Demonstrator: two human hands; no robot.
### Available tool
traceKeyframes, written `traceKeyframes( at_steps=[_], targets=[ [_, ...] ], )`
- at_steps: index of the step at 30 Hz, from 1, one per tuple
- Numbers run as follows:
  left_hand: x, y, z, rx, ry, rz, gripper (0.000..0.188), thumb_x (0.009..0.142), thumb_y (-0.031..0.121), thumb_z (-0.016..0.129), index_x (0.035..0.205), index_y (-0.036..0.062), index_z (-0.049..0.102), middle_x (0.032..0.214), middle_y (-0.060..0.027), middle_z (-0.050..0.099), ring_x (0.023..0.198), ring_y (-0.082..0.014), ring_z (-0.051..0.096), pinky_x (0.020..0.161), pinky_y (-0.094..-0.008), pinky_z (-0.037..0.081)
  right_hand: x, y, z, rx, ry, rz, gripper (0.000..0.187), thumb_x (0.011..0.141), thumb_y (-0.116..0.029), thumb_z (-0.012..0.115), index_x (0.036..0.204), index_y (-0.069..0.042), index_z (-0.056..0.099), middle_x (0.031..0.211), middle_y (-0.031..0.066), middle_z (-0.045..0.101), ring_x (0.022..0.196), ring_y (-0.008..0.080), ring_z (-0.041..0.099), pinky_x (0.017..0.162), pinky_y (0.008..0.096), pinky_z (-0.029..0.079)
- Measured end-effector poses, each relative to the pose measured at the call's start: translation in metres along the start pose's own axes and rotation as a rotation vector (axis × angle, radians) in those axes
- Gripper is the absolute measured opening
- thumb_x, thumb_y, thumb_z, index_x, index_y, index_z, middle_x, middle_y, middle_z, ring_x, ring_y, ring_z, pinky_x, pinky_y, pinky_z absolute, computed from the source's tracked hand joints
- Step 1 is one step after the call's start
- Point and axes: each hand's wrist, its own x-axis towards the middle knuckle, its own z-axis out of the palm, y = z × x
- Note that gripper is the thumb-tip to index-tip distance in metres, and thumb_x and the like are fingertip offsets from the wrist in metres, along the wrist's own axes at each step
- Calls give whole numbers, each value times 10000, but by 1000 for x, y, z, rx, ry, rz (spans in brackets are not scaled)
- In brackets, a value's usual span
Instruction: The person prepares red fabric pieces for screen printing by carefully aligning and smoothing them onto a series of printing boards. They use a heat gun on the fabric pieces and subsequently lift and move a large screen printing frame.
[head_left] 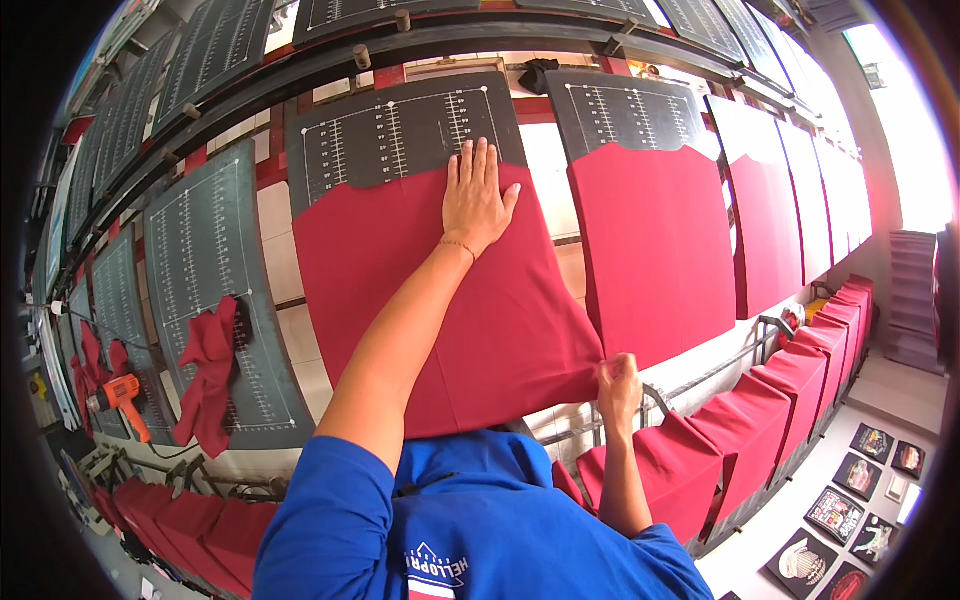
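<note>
A red fabric panel lies over a dark board printed with white scale marks, whose far end shows bare. My left hand rests flat near the panel's far edge, palm down, fingers stretched forward and thumb apart, with the fingertips reaching onto the board. At the panel's near right corner, my right hand pinches the cloth between closed fingers. Slanting creases run through the fabric toward that corner. To the right, a second red panel lies smooth on another marked board.
Bare marked boards stand to the left, one with a crumpled red cloth on it. An orange heat gun with a cable lies farther left. Red cloths drape along a lower rack at right. A dark rail crosses behind.
</note>
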Motion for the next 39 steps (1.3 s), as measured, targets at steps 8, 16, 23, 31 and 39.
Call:
traceKeyframes(
  at_steps=[8,16,23,31,39],
  targets=[
    [-256,116,-47,-262,-467,559,763,962,457,532,1512,-48,371,1540,-233,431,1457,-368,374,1216,-505,260,3,-132,72,-194,-340,-855,655,872,-345,739,1435,-96,518,1522,148,461,1456,343,365,1211,525,253],
    [-190,31,-93,-45,-444,152,781,910,402,616,1504,-37,365,1558,-241,380,1440,-420,375,1189,-556,286,162,-243,133,-212,-12,-1087,692,998,-478,510,1524,-44,394,1598,151,380,1508,346,290,1242,509,205],
    [-81,-86,-52,175,-93,-75,705,1034,401,468,1533,-74,315,1626,-225,295,1521,-362,261,1245,-505,203,53,-132,88,-160,-40,-793,717,1031,-369,517,1508,126,310,1578,319,310,1481,470,280,1218,492,258],
    [-82,-50,-45,172,-43,-91,717,1039,394,443,1510,-130,309,1599,-297,297,1506,-434,256,1240,-514,204,-49,2,74,-285,-213,-674,813,1004,-425,533,1531,128,255,1619,310,232,1523,466,179,1238,581,122],
    [-294,47,-97,-30,-314,-214,758,950,353,590,1512,-90,340,1595,-275,322,1504,-410,283,1233,-524,224,-11,-124,124,-290,-230,-915,766,1006,-420,524,1531,93,302,1625,268,264,1535,408,197,1239,569,126]
  ],
)
